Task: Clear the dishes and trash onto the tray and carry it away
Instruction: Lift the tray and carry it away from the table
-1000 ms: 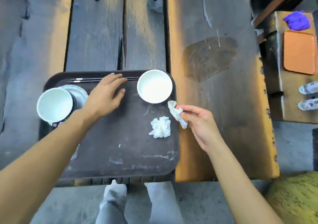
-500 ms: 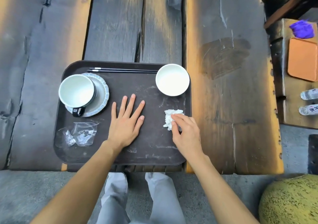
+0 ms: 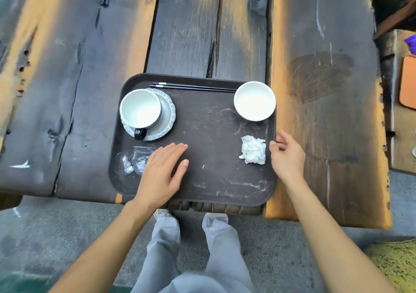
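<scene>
A dark brown tray (image 3: 202, 193) lies at the near edge of the wooden table (image 3: 315, 135). On it stand a white cup (image 3: 140, 108) on a scalloped saucer (image 3: 167, 112) at the left and a white bowl (image 3: 254, 100) at the far right. Black chopsticks (image 3: 193, 86) lie along the far rim. Crumpled white napkins (image 3: 253, 149) sit near the right rim, clear plastic wrap (image 3: 132, 161) near the left. My left hand (image 3: 163, 173) rests flat and empty on the tray, partly over the wrap. My right hand (image 3: 287, 155) hovers at the tray's right rim, fingers loosely apart, holding nothing.
A side surface at the right edge holds an orange pad (image 3: 408, 83) and something purple (image 3: 410, 42). A yellowish speckled round object (image 3: 396, 265) sits at the lower right. My grey trouser legs (image 3: 193, 247) stand on the concrete floor below the table edge.
My right hand set the napkin down beside the other one, let go and moved right to the tray's rim. My left hand slid left toward the plastic wrap.
</scene>
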A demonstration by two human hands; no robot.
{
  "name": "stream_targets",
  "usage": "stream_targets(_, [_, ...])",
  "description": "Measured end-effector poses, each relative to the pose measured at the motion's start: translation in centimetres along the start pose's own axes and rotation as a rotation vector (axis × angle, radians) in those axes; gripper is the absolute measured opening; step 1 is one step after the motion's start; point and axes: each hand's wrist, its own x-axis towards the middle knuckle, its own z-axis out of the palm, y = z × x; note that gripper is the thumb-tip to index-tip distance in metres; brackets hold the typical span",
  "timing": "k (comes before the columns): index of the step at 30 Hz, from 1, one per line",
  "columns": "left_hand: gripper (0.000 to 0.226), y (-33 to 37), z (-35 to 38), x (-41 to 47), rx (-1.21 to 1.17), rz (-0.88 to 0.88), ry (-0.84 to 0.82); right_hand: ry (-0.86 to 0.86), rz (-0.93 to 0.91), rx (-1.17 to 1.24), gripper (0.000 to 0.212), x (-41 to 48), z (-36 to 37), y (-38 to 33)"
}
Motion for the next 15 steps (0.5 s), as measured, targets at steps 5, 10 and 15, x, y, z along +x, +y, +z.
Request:
stream_targets(5, [0.034, -5.1, -4.3, -1.1, 0.014, -0.221, 0.225, 0.026, 0.026, -0.038, 0.040, 0.3, 1.0, 0.2])
stream_targets(10, [0.032, -9.3, -6.4, 0.4, 0.070, -0.310, 0.298, 0.055, -0.014, -0.123, 0.032, 0.8, 1.9, 0.6])
stream_targets(15, [0.033, -11.9, -7.0, 2.3, -0.014, -0.439, 0.332, 0.090, -0.052, -0.143, 0.028, 1.0, 2.5, 1.2])
